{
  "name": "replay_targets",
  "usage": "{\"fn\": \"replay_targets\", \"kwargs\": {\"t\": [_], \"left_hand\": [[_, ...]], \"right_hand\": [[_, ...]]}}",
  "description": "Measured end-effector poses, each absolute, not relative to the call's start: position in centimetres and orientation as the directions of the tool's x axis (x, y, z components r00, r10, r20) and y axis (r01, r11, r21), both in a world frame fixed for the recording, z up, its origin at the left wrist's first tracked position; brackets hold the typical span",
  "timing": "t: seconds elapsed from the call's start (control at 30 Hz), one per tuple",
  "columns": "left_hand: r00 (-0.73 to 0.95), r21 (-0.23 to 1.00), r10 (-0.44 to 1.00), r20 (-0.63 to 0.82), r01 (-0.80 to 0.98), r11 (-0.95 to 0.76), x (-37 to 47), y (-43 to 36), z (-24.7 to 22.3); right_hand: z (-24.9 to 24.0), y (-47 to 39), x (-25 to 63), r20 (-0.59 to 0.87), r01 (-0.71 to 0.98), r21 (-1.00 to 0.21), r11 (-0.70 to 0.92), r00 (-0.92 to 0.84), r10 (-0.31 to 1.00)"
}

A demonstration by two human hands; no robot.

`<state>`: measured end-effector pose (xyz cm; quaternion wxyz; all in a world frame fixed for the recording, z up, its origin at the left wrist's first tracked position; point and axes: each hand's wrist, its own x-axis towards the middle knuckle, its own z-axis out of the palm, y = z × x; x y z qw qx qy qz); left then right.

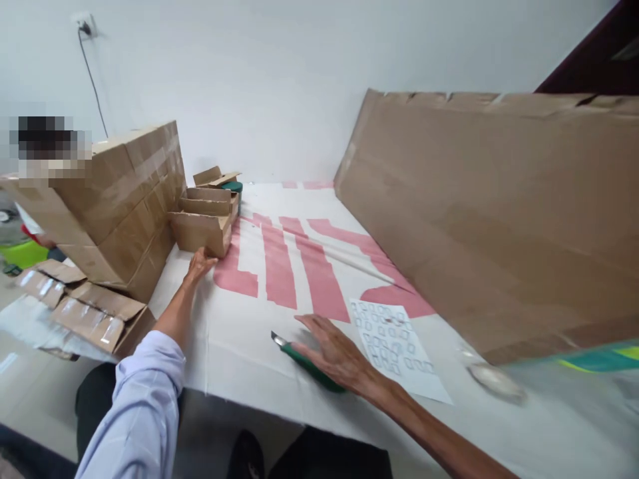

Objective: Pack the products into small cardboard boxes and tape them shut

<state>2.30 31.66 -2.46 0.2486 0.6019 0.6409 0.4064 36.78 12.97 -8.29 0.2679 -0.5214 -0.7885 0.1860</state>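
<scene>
Green cutter (305, 362), blade toward upper left.

The right hand (335, 356) lies over the green knife (299, 358), hiding its handle's far end; only the blade tip shows. The small marks on the printed sheet (394, 346) are too small to read. A pale object (494, 379) near the counter's right edge is blurred. The big cardboard sheet (499, 219) runs off the right edge. A person (47, 146) behind the stacked boxes (120, 199) is pixelated.
</scene>
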Motion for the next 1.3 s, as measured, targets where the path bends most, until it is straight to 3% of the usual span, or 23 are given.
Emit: {"fn": "replay_targets", "kwargs": {"t": [0.27,0.37,0.47,0.63,0.77,1.03,1.17,1.23,1.3], "left_hand": [[-0.005,0.701,0.948,0.317,0.675,-0.231,2.5,14.7,0.0],[-0.014,0.550,0.859,0.512,0.773,-0.315,-1.1,8.2,1.7],[-0.105,0.396,0.788,0.607,0.899,-0.185,-6.0,3.7,3.7],[-0.300,0.243,0.861,0.411,0.946,0.214,-11.1,1.4,4.6],[-0.337,0.171,0.898,0.282,0.939,0.298,-9.9,1.4,2.7],[-0.262,0.198,0.899,0.350,0.959,0.203,-3.7,2.0,1.1],[-0.099,0.203,0.916,0.389,0.979,0.019,-0.5,2.1,0.5],[-0.004,0.250,0.905,0.426,0.962,-0.113,-0.2,1.9,0.6],[-0.017,0.333,0.852,0.524,0.924,-0.186,-1.5,2.0,1.2]], "right_hand": [[-13.9,10.6,36.9,0.287,0.782,-0.493,0.382,-0.268,0.920],[-14.6,10.1,36.8,0.299,0.771,-0.475,0.424,-0.312,0.902],[-15.0,9.6,36.7,0.292,0.791,-0.429,0.435,-0.334,0.896],[-15.4,8.7,36.1,0.265,0.854,-0.352,0.384,-0.303,0.915],[-15.9,8.4,35.7,0.300,0.865,-0.332,0.376,-0.281,0.912],[-15.3,7.9,35.0,0.296,0.880,-0.332,0.339,-0.244,0.924],[-13.9,8.1,34.5,0.279,0.894,-0.347,0.285,-0.191,0.941],[-13.8,8.2,34.8,0.301,0.896,-0.352,0.271,-0.165,0.939],[-13.9,8.0,35.5,0.326,0.897,-0.359,0.259,-0.140,0.935]]}}
